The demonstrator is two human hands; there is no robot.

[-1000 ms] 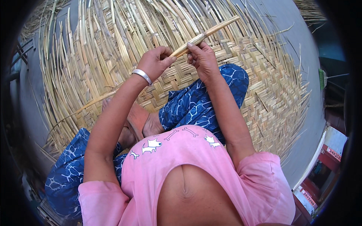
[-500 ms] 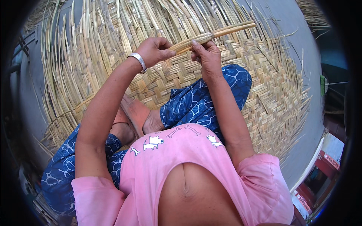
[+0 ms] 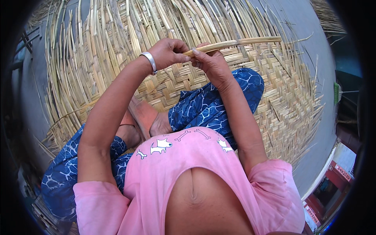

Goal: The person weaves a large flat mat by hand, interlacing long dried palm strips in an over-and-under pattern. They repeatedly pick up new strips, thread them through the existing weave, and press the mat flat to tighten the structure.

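A pale yellow split reed strip (image 3: 250, 40) with a darker joint is held up over the mat, its free end reaching to the right. My left hand (image 3: 169, 51), with a silver bangle at the wrist, pinches its left end. Close beside it, my right hand (image 3: 213, 64) grips the strip with the thumb on top and the fingers bent underneath. Beneath both hands lies a large woven reed mat (image 3: 286, 102), tightly plaited at the right and middle. Long loose strips (image 3: 113, 35) fan out from its far and left sides.
My sandalled feet (image 3: 145, 117) and bent legs in blue patterned trousers (image 3: 207, 103) rest on the mat. Grey floor (image 3: 309, 35) surrounds it. A bundle of reeds (image 3: 329, 15) lies at the far right, and a green-headed broom (image 3: 337, 92) at the right.
The strip has shifted right between my hands and lies more level. My right hand has slid along it toward its left end, so the hands are closer together.
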